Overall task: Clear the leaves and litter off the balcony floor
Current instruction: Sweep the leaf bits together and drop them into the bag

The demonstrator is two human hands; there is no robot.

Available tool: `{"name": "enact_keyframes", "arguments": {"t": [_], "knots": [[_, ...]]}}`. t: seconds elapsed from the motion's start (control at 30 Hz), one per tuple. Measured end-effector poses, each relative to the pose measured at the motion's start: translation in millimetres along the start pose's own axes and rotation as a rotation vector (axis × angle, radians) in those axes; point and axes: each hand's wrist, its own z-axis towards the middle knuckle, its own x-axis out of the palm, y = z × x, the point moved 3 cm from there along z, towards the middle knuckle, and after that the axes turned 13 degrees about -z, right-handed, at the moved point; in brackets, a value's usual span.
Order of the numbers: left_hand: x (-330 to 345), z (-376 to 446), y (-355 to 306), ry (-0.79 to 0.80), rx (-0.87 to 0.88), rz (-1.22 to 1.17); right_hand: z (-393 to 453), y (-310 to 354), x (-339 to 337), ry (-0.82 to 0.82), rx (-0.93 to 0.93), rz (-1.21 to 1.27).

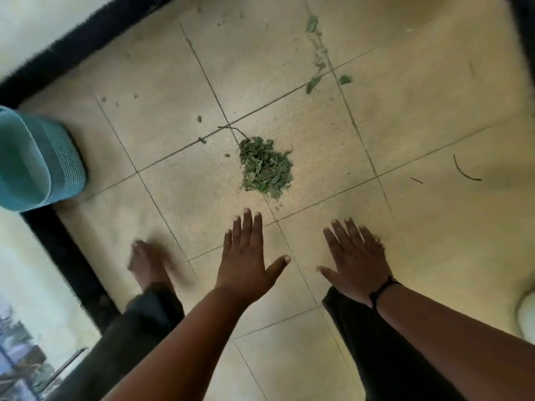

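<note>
Head view: one camera, looking down at the tiled floor (434, 117) past both forearms.
Pile: leaf pile (265, 166) lies on the floor just ahead of both hands, beside a crossing of grout lines.
Direction: it lies straight beyond the left hand's fingertips and ahead-left of the right hand.
Nearer hand: left hand (246, 256) looks closer; right hand (357, 260) is a little further off to the side.
Left hand: fingers straight and close together, thumb out, palm down, holding nothing.
Right hand: fingers spread flat, palm down, holding nothing; a dark band sits on its wrist.
Pile shape: roughly round mound, slightly longer front to back, with a thin twig (231, 129) poking out at the far-left edge.
Pile look: small green leaf scraps, loose and light, likely to scatter if scooped carelessly.
Strays: more leaves (314, 82) lie well beyond the pile; a curved stem (464, 170) lies off to the right.
Bin: teal basket (37, 160) stands at the left wall, well apart from the pile.
</note>
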Motion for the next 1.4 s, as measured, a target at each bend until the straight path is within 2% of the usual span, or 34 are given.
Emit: {"name": "enact_keyframes", "arguments": {"t": [0.1, 0.17, 0.27, 0.33, 0.4, 0.53, 0.73, 0.87, 1.03, 1.13, 1.3, 1.4], "knots": [[-17.3, 2.6, -19.9, -0.038, 0.055, 0.019, 7.7, -9.2, -7.9, -0.032, 0.105, 0.034], [-28.7, 5.9, -17.9, -0.040, 0.075, 0.031, 23.8, -4.1, -10.7, -0.035, 0.108, 0.072], [-43.3, 7.7, 4.2, 0.031, 0.204, 0.193, 51.6, 14.1, -10.2, -0.073, 0.187, 0.142], [-57.6, 4.9, 31.2, 0.017, 0.275, 0.292, 77.6, 38.8, -3.4, -0.079, 0.223, 0.185], [-76.0, 13.2, 55.9, -0.002, 0.263, 0.326, 106.3, 65.0, 7.3, -0.025, 0.286, 0.253], [-121.5, 39.8, 69.7, -0.132, 0.184, 0.189, 163.1, 93.5, 28.8, 0.140, 0.479, 0.376], [-151.7, 39.1, 69.7, -0.210, 0.170, 0.051, 218.9, 109.0, 23.8, 0.232, 0.511, 0.468], [-154.0, 45.5, 60.7, -0.192, 0.168, 0.041, 216.0, 106.1, 12.0, 0.065, 0.279, 0.320], [-154.5, 52.6, 53.0, -0.160, 0.160, 0.031, 196.4, 70.5, 8.2, -0.363, 0.580, 0.413], [-153.3, 53.6, 57.3, -0.133, 0.142, 0.014, 212.5, 59.6, 4.7, -0.400, 0.459, 0.215], [-158.9, 56.8, 69.7, -0.117, 0.087, -0.014, 277.8, 63.4, -18.4, -0.502, 0.053, -0.001], [-159.6, 60.2, 74.4, -0.112, 0.072, -0.012, 307.5, 69.6, -30.9, -0.435, -0.165, -0.177]]}}
